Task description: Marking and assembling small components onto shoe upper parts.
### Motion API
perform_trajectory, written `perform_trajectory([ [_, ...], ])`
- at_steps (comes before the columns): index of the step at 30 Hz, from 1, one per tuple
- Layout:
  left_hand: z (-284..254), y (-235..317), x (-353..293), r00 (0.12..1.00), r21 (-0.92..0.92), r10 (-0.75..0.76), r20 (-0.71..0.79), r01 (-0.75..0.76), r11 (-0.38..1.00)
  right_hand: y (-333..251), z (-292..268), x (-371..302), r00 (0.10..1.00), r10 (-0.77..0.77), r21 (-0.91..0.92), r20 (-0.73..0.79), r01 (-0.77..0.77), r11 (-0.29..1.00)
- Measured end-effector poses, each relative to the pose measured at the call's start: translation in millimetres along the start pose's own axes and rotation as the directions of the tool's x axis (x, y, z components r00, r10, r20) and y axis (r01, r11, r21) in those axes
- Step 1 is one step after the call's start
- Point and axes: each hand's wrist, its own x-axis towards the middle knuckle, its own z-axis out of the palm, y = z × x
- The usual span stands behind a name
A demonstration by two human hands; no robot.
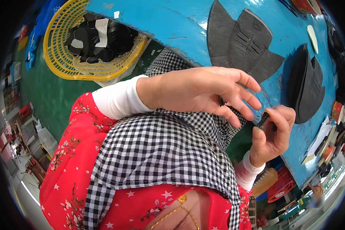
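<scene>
My left hand (203, 92) reaches across in front of the apron, fingers spread and partly curled, palm turned toward me. A small dark bit (221, 101) shows at the base of its fingers; I cannot make out what it is or whether it is held. Just to the right, my right hand (274, 134) pinches a short, narrow black piece (262, 120) between thumb and forefinger, close to the left fingertips. Beyond the hands, a flat dark grey shoe upper (249, 42) with slots lies on the blue table (168, 23). A stack of similar black uppers (306, 86) lies at its right.
A yellow plastic basket (51, 57) holding black pieces stands at the far left, beside the table edge. A white strip-shaped tool (312, 38) lies at the table's far right. Papers (318, 136) and small boxes line the right edge. A red basket (281, 188) sits below the table.
</scene>
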Motion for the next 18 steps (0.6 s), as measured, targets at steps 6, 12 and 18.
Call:
perform_trajectory([
  [6, 15, 12, -5, 0.981, -0.133, -0.186, -0.056, 0.177, 0.975, 1, -12, 4, 0.992, -0.004, -0.067, 0.127, 0.013, 0.998],
  [12, 30, 34, -4, 0.964, 0.164, -0.228, -0.133, 0.248, 0.955, -3, -8, 10, 0.986, -0.021, -0.067, 0.164, 0.033, 0.997],
  [18, 20, 28, -6, 0.940, 0.448, -0.200, -0.278, 0.310, 0.839, 3, 1, 4, 0.997, 0.004, 0.063, 0.071, -0.009, 0.998],
])
